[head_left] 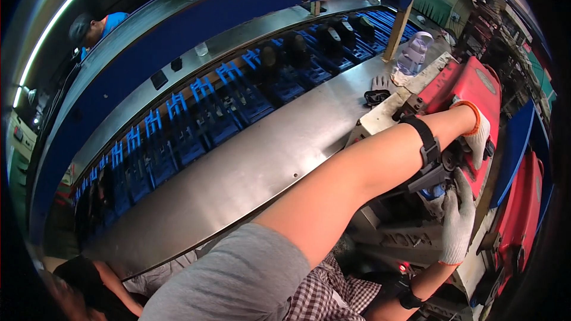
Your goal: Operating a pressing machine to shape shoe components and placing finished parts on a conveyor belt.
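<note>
My left hand (477, 138), in a white knit glove with an orange cuff, reaches over the side of a red-covered machine (476, 86). Its fingers bend downward beside dark machine parts, and their grip is partly hidden. Below it, my right hand (459, 221), gloved in white too, comes up from the lower edge. The thumb and fingers of that hand close around a small dark part at the machine's head. A blue piece (436, 191) shows among black metal parts just left of the right hand. Black straps circle both forearms.
A bare metal counter (256, 160) runs alongside, bordering a rack of blue rods (175, 110) with dark shoe-like shapes (294, 44). A bottle (413, 53) and a glove (380, 83) lie near the machine. Another red machine (518, 208) stands right. People (89, 30) work at left.
</note>
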{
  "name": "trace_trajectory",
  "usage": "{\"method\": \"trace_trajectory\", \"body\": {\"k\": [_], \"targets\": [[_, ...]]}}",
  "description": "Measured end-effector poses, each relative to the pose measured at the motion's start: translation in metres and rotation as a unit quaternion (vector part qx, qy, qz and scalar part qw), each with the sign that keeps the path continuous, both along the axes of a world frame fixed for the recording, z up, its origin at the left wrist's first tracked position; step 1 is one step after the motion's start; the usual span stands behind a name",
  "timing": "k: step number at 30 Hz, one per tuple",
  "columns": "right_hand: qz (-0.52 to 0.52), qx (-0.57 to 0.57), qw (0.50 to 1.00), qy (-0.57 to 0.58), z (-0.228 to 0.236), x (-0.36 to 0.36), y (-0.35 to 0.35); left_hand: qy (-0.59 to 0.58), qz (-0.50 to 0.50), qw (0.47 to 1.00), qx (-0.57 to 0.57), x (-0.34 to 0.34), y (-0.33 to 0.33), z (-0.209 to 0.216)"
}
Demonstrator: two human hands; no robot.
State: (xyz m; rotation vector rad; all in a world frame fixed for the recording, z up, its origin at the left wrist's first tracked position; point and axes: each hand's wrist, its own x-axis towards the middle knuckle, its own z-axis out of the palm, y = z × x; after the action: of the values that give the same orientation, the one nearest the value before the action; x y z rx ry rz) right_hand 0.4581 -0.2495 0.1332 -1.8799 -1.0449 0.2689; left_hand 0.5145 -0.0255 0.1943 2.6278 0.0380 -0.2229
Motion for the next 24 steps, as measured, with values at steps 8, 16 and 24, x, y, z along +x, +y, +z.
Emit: {"method": "trace_trajectory", "body": {"k": [8, 16, 24], "targets": [[0.002, 0.002, 1.0, -0.027, -0.016, 0.013, -0.004, 0.01, 0.004, 1.0, -0.006, 0.003, 0.002, -0.002], [0.003, -0.011, 1.0, -0.026, -0.004, 0.006, -0.005, -0.013, -0.012, 1.0, -0.022, -0.002, 0.0, 0.0], [0.092, 0.085, 0.955, 0.268, -0.023, -0.007, -0.016, -0.024, -0.01, 1.0, 0.014, -0.021, 0.003, 0.004]]}}
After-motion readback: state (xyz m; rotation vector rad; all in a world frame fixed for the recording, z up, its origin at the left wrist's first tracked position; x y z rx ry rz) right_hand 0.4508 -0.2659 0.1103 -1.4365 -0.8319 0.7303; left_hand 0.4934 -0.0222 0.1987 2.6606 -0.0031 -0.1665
